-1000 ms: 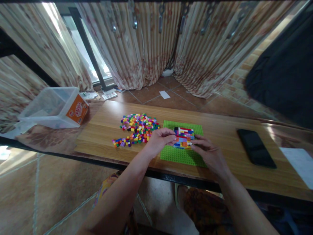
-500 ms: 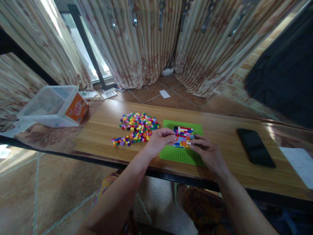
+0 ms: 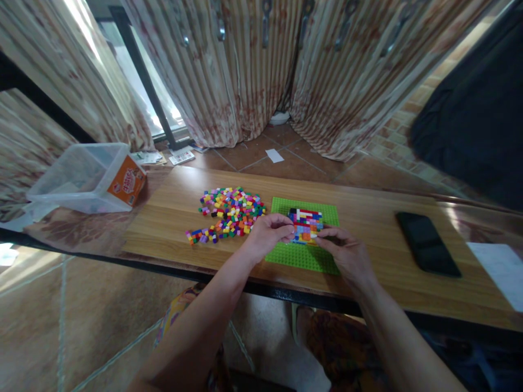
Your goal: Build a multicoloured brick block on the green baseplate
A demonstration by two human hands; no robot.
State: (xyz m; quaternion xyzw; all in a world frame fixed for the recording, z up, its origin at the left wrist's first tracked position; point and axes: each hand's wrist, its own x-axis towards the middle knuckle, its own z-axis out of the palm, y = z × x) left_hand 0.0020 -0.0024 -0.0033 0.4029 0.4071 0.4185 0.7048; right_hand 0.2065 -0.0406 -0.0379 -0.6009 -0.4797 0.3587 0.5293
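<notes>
My two hands met at the colourful block panel.
My left hand was curled, thumb and forefinger nearly together at the panel's left edge; my right hand was loosely bent, its fingertips at the right edge. I couldn't tell whether either pinched a brick. The block panel sat on the green baseplate, right of the loose bricks.
</notes>
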